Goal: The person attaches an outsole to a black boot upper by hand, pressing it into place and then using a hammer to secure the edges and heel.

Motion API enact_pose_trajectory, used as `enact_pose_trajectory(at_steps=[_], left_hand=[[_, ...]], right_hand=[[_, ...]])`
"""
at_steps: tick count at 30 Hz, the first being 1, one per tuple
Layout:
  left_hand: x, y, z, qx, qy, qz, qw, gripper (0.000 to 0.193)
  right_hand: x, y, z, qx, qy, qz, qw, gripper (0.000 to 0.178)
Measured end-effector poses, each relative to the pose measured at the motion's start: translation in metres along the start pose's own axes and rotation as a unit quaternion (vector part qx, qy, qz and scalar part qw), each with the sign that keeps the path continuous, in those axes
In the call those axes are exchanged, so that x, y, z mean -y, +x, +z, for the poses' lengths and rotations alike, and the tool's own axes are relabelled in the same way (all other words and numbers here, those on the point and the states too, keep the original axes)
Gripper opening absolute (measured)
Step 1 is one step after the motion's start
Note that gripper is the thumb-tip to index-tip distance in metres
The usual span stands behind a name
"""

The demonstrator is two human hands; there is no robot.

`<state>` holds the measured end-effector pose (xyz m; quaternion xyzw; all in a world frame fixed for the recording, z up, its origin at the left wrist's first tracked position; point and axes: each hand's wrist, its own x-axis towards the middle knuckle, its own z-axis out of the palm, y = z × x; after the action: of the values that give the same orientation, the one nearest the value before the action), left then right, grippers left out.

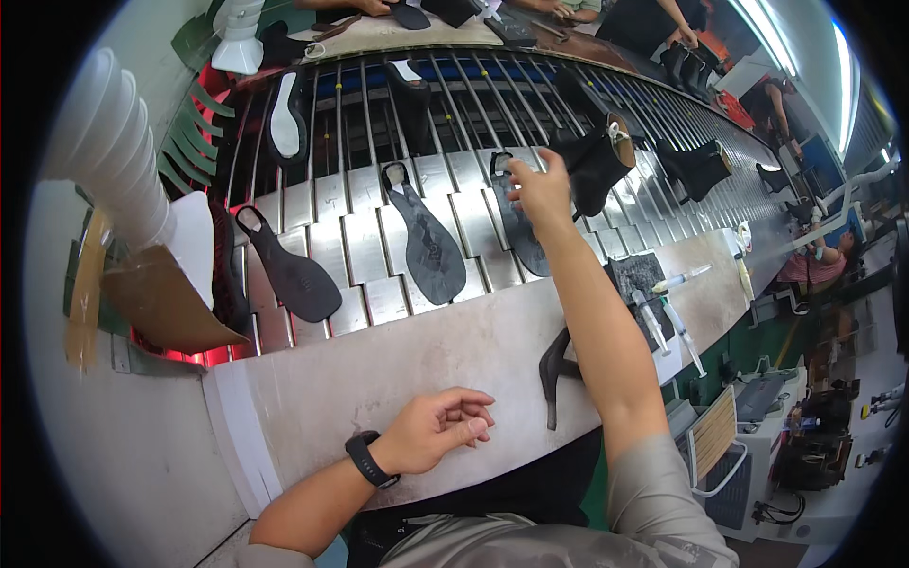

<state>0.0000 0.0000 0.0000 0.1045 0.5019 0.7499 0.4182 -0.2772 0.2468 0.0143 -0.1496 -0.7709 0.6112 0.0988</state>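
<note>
My right hand [542, 194] reaches out over a black shoe sole [521, 227] on the metal slat conveyor [369, 256]. Its fingers are apart, close to the sole's narrow heel end; contact cannot be made out. Two similar black soles, one in the middle [431, 246] and one at the left [294, 279], lie on the same slats. Just right of my hand is a black ankle boot [595, 170]. Above the pale bench [369, 379] hovers my left hand [440, 431], loosely bent with nothing visible in it. Partly behind my right forearm, a black high-heeled piece [552, 379] rests on the bench.
Several syringes [684, 336] lie by a dark pad [636, 275] at the bench's right. Another black boot [696, 170] and a white-lined shoe piece [286, 118] are on the conveyor. A white flexible duct [109, 142] hangs at left. Other people's hands work across the conveyor.
</note>
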Motion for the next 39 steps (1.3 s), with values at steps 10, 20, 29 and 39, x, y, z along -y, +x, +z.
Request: enact_pose_trajectory(at_steps=[10, 20, 29, 39], left_hand=[[-0.003, 0.008, -0.006, 0.008, -0.019, 0.022, 1.000, 0.041], [-0.072, 0.081, -0.028, -0.264, 0.214, 0.232, 0.911, 0.023], [-0.228, 0.316, -0.202, -0.476, 0.633, 0.177, 0.584, 0.096], [-0.265, 0.408, -0.302, -0.675, 0.574, 0.020, 0.464, 0.086]], right_hand=[[0.036, 0.007, 0.016, 0.050, 0.159, -0.038, 0.985, 0.042], [-0.022, -0.198, -0.132, 0.239, 0.112, -0.070, 0.962, 0.027], [-0.041, -0.201, -0.136, 0.209, 0.136, -0.199, 0.948, 0.024], [-0.019, -0.206, -0.151, 0.260, 0.195, -0.116, 0.939, 0.019]])
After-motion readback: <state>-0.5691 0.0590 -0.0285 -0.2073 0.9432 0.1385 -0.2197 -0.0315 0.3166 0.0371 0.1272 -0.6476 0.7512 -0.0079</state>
